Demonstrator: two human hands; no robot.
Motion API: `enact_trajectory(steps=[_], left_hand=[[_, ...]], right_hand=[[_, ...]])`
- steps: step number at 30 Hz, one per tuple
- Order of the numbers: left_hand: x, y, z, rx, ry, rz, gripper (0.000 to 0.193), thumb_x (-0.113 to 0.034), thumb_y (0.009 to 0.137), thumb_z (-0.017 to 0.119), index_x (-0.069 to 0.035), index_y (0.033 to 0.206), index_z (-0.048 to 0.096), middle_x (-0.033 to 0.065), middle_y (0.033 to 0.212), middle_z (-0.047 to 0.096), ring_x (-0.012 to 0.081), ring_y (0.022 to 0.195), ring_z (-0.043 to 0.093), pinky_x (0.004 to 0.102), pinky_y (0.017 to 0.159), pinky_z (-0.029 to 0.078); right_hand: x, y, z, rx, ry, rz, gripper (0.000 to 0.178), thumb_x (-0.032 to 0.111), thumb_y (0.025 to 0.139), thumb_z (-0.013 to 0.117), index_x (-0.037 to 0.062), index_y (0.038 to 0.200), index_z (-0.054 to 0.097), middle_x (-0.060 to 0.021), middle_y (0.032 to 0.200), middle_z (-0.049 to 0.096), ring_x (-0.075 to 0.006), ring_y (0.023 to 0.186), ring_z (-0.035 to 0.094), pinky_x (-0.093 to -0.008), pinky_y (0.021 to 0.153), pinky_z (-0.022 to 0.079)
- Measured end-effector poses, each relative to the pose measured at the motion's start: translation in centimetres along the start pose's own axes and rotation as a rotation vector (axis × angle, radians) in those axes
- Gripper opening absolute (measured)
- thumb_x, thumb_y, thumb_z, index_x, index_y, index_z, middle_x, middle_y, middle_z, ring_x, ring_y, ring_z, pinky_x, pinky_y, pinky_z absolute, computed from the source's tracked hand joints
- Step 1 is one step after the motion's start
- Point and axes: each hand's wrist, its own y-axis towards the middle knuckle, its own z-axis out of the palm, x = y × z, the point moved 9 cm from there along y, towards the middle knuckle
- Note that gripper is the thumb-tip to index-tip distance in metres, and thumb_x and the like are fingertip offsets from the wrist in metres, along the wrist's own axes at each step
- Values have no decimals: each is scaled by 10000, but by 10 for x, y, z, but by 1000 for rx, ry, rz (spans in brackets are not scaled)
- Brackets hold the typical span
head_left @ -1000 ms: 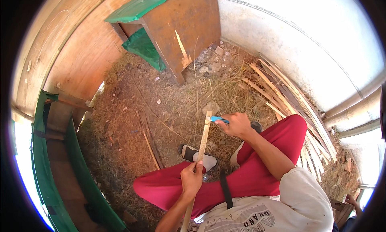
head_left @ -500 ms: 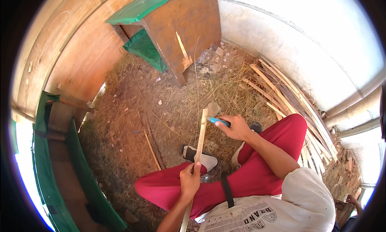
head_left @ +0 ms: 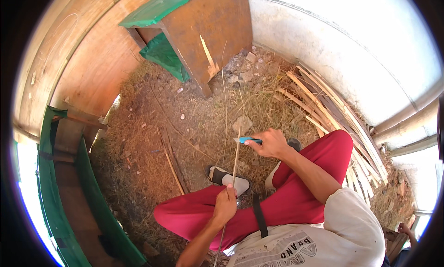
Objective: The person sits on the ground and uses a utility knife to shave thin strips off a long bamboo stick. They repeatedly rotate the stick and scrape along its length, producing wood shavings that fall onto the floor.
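A long, pale bamboo strip [head_left: 236,163] stands edge-on between my legs, its lower end running down past my lap. My left hand [head_left: 225,205] is closed around it near my left knee, thumb on top. In my right hand [head_left: 273,143] is a blue utility knife [head_left: 251,140], its short blade pointing left. The blade meets the strip a little below its far tip; whether it bites in cannot be made out.
Beyond my right knee lies a pile of split strips [head_left: 319,105]. A wooden cabinet with a green cover [head_left: 203,31] stands ahead on the dirt floor. Green-edged wooden shelving [head_left: 69,184] is at the left. Another person's hand [head_left: 405,230] shows at the lower right.
The strip has been turned from its flat face to its narrow edge. My right hand and the knife have shifted slightly down, and my left hand slightly right.
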Motion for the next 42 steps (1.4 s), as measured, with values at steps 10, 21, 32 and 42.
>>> enact_trajectory(steps=[10,21,32,42], left_hand=[[-3,-58,-26,-75,116,-11,595,-412,1117,297,6,813,591,208,667,578,411,641,581,499,656,467],[30,-26,-35,-45,-120,-70,630,-464,1118,315,-7,772,576,94,612,514,216,586,546,398,596,447],[-11,-20,-26,-146,102,94,545,-397,1107,337,31,921,618,276,783,636,517,815,631,564,743,483],[-10,-33,-24,-101,120,5,545,-374,1110,342,31,851,600,235,735,604,427,737,618,505,719,487]], right_hand=[[-97,27,-21,-12,-177,368,528,595,960,577,118,978,803,-171,637,668,-375,632,695,-475,606,567],[14,-5,3,-20,103,18,440,532,959,629,129,966,806,-150,591,644,-359,575,667,-473,574,544],[15,-4,-1,-24,58,-23,419,498,953,658,117,1049,804,-143,555,619,-327,502,634,-446,522,513],[13,-10,9,-102,-96,-106,458,555,952,637,131,975,808,-88,620,680,-315,565,677,-429,527,527]])
